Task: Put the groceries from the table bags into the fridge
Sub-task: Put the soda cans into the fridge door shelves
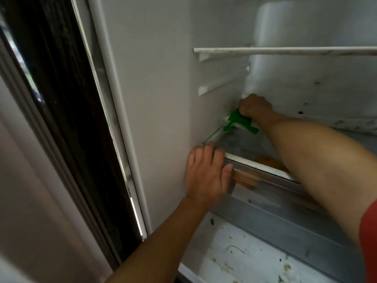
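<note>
I look into an open white fridge (163,78). My right hand (255,107) reaches to the back left corner of the glass shelf (257,163) and grips a green and white packet (238,122) that lies there against the side wall. My left hand (206,172) rests on the front left corner of that shelf, fingers curled over its white rim. Orange items (267,161) show through the glass, in the clear drawer (265,186) below.
A white shelf rim (285,51) crosses the fridge higher up, with empty rails (220,84) on the left wall beneath it. The stained fridge floor (244,252) lies at the bottom. A dark gap and door frame (67,99) stand to the left.
</note>
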Action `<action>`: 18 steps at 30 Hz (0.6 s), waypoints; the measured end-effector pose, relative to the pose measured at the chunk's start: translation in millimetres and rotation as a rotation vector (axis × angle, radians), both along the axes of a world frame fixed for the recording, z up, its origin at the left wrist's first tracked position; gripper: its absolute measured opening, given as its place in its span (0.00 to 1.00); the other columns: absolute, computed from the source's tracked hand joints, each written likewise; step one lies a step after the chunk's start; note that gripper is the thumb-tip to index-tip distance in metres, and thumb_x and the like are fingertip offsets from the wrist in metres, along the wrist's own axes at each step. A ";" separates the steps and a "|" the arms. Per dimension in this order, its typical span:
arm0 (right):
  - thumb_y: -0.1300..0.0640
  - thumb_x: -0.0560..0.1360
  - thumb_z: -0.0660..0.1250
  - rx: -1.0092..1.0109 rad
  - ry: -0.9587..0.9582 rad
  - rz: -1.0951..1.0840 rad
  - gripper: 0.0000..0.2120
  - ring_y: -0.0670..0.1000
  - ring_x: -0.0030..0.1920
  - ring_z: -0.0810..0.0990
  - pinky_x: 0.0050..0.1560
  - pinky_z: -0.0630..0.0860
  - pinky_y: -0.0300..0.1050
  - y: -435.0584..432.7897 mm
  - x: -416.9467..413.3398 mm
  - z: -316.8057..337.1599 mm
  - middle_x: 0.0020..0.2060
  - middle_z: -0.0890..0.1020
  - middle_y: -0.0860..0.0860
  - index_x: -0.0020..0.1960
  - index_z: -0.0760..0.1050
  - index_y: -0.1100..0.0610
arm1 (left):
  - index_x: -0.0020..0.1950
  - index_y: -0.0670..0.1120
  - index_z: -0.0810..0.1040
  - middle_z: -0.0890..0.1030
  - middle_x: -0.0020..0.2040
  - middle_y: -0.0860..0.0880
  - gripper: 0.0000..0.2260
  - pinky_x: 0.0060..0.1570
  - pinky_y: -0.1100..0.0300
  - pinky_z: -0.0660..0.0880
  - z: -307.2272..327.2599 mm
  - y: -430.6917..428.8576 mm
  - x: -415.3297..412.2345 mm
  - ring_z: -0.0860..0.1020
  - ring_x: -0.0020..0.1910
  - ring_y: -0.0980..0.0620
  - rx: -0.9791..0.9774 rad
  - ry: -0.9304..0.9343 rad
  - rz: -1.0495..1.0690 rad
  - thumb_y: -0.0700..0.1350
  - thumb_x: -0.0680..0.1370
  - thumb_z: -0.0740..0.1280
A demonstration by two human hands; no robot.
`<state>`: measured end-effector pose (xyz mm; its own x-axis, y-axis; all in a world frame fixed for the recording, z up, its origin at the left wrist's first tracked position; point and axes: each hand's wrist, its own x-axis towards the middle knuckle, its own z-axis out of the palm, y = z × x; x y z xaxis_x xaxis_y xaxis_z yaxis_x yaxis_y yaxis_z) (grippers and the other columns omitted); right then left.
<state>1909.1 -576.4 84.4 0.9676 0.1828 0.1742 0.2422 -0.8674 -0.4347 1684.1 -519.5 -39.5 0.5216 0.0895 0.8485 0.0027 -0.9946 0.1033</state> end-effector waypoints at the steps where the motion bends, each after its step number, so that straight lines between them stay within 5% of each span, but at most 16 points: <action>1: 0.46 0.79 0.56 -0.014 -0.002 0.021 0.23 0.61 0.55 0.77 0.56 0.72 0.49 -3.9 0.2 1.0 0.61 0.76 0.61 0.66 0.71 0.61 | 0.53 0.42 0.78 0.78 0.53 0.40 0.26 0.52 0.51 0.67 -0.1 0.8 0.3 0.72 0.47 0.42 -0.001 0.006 0.002 0.54 0.83 0.43; 8: 0.45 0.79 0.56 -0.074 -0.216 -0.005 0.22 0.63 0.56 0.76 0.53 0.72 0.50 -50.2 -32.1 0.5 0.57 0.77 0.62 0.58 0.75 0.62 | 0.53 0.41 0.77 0.77 0.53 0.40 0.24 0.53 0.50 0.68 4.8 -4.2 -9.7 0.73 0.47 0.41 -0.022 0.072 -0.015 0.53 0.83 0.46; 13: 0.45 0.79 0.59 -0.220 -0.302 -0.052 0.22 0.61 0.62 0.72 0.53 0.71 0.49 -89.1 -90.4 6.8 0.63 0.74 0.59 0.68 0.71 0.56 | 0.51 0.41 0.78 0.78 0.50 0.40 0.18 0.52 0.49 0.68 12.3 -6.0 -20.8 0.73 0.46 0.41 -0.028 0.117 -0.027 0.51 0.81 0.53; 18: 0.47 0.77 0.62 -0.295 -0.392 -0.051 0.21 0.61 0.61 0.74 0.52 0.73 0.51 -124.1 -159.9 -1.4 0.61 0.76 0.60 0.67 0.72 0.57 | 0.50 0.40 0.77 0.78 0.49 0.37 0.19 0.52 0.49 0.69 30.8 -5.7 -40.3 0.75 0.48 0.39 -0.012 0.284 -0.068 0.51 0.80 0.52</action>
